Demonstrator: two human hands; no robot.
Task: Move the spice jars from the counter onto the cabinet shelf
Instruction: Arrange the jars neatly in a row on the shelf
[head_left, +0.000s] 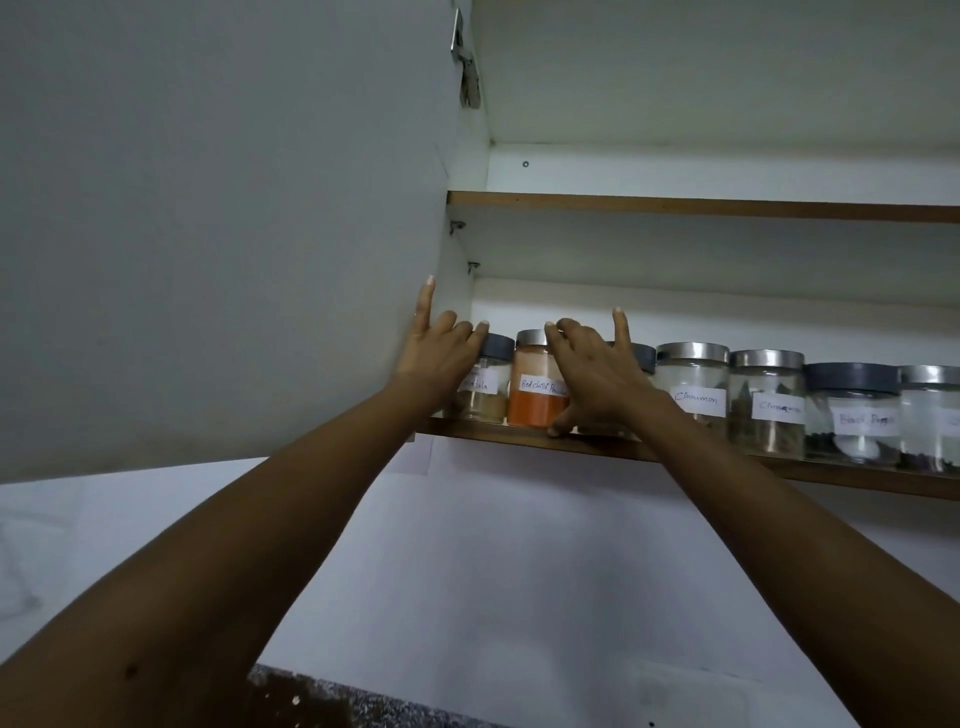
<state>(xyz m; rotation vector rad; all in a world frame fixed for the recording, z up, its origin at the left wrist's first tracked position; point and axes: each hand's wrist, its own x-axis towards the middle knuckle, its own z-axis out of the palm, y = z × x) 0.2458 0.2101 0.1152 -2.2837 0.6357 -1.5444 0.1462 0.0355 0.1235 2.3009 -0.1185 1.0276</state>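
Overhead, in the head view, seven jars stand in a row along the front edge of the shelf (779, 467), side by side with hardly any gap. The masala jar (483, 389) is leftmost, close to the cabinet's left wall. Next come the chilli jar (535, 400), a grey-lidded jar (647, 358) mostly hidden by the right hand, the cinnamon jar (693, 384), a second cinnamon jar (766, 400), the pepper jar (852, 415) and a last jar (930, 415) cut by the frame. There is open room above the lids, up to the upper shelf (675, 205).

The left hand (441, 353) has its index finger straight up along the edge of the open door (208, 208) and its other fingers bent onto the masala lid. I cannot tell whether it grips. The right hand (597, 379) holds the chilli jar, with fingertips on the lid, thumb at the foot by the shelf edge and one finger raised.

A hinge (467, 67) sits at the door's top. Below the shelf are a pale wall (519, 545) and a strip of speckled counter (311, 701).
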